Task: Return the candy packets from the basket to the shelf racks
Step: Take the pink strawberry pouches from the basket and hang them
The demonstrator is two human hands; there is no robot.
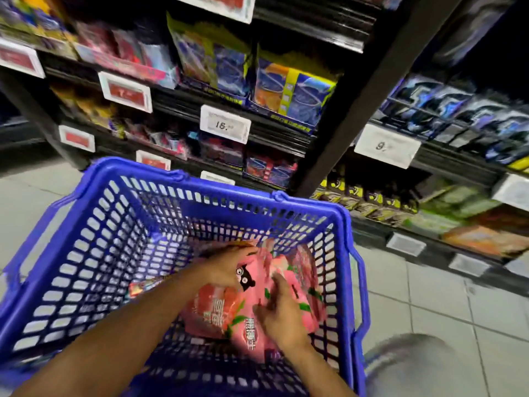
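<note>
A blue plastic basket (pixel 120 196) fills the lower half of the head view. Pink candy packets (pixel 220 313) with green leaf prints and a black cartoon face lie piled in its right half. Both my hands are down inside the basket on this pile. My left hand (pixel 229 267) curls over the top edge of the upper pink packet. My right hand (pixel 283 313) lies on the packets with fingers spread and slightly bent; the blur hides whether it grips one. The dark shelf racks (pixel 257 133) stand just behind the basket, stocked with bright packets.
White and red price tags (pixel 224 124) line the shelf edges. A black upright post (pixel 357 104) splits the racks into left and right bays. Grey floor tiles (pixel 429 299) lie to the right of the basket. A small colourful packet (pixel 140 287) lies at the basket's left bottom.
</note>
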